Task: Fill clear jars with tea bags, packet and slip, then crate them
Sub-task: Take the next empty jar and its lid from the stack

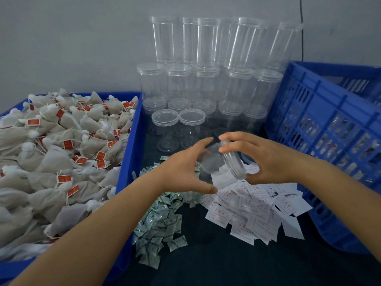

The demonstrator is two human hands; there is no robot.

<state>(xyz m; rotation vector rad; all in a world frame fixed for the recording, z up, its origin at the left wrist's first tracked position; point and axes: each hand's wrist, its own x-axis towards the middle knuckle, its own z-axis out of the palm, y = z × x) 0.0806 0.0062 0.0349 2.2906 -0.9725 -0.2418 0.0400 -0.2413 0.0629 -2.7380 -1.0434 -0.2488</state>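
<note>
I hold a clear jar (pixel 214 162) tilted on its side above the dark table. My left hand (pixel 185 168) curls round its body, thumb below. My right hand (pixel 266 159) grips the clear lid (pixel 234 164) at the jar's mouth. A blue tray (pixel 128 153) on the left is heaped with tea bags (pixel 61 153) with red tags. Green-printed packets (pixel 160 221) lie in a pile under my left wrist. White slips (pixel 255 207) with red print lie under my right hand. A blue slatted crate (pixel 321 124) stands tilted at the right.
Stacked clear lidded jars (pixel 206 79) stand in rows against the grey wall at the back. Two shorter ones (pixel 177 120) stand in front of them. The dark tabletop (pixel 216 261) shows bare near me.
</note>
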